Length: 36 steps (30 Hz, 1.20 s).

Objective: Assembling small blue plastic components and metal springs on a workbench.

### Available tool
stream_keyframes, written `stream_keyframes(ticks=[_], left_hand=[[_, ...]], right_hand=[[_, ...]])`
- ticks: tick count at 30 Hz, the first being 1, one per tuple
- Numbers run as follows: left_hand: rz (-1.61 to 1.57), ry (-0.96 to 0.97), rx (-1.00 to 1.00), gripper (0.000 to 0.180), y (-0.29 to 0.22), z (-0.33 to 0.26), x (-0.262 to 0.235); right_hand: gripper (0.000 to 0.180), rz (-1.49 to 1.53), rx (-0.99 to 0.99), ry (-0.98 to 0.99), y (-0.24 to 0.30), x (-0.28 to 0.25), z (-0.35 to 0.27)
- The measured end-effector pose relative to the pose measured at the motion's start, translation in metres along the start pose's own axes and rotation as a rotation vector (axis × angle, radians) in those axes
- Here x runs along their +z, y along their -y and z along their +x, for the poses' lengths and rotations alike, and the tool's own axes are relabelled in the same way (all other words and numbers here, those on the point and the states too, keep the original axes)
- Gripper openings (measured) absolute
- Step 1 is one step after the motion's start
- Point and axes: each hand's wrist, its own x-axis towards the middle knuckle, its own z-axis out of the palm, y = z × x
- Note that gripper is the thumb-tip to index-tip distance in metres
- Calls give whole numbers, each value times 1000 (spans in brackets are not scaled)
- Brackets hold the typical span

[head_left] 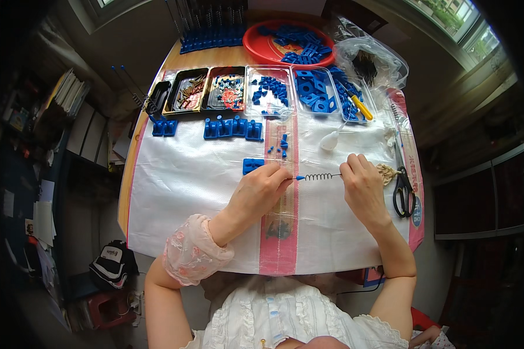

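Spring (323, 175), a dark wire coil, is being held level just above the middle of the white woven sheet (186, 192) that is covering the table (215, 57). The right hand (364, 189) is pinching the coil's right end between thumb and fingertips, closed on the wire, probably to steady it against a push from the other end. The left hand (259, 192) is closing its fingers on a small blue cap (300, 177) at the coil's left end (only the tip is showing past the fingers), apparently so the two parts line up end to end.

Just beyond the left hand a blue block (252, 166) is lying on the sheet, with loose blue bits (282, 145) scattered on the pink stripe (279, 232) running from the far edge to the near edge. Farther back, a row of blue holders (233, 128) is standing short of the trays.

Along the far edge, shallow trays (268, 93) are sitting side by side, each keeping one kind of part apart from the others: brown pieces, mixed small parts, blue plastic shapes. A red bowl (262, 43) of blue parts and a clear plastic bag (370, 64) are sitting at the far right corner. Scissors (403, 189) are lying near the right edge, close beside the right hand, within easy reach.
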Motion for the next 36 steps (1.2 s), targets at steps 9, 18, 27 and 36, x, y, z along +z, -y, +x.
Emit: stream_keyframes(ticks=[9, 18, 27, 36], left_hand=[[177, 81, 27, 10, -5, -1, -4], [188, 115, 9, 13, -5, -2, -3], [136, -26, 84, 24, -10, 3, -10], [-366, -292, -118, 21, -30, 28, -93]], right_hand=[[17, 62, 29, 73, 5, 6, -3], [15, 224, 54, 117, 9, -1, -4], [23, 334, 159, 95, 6, -7, -2], [54, 654, 524, -134, -23, 14, 9]])
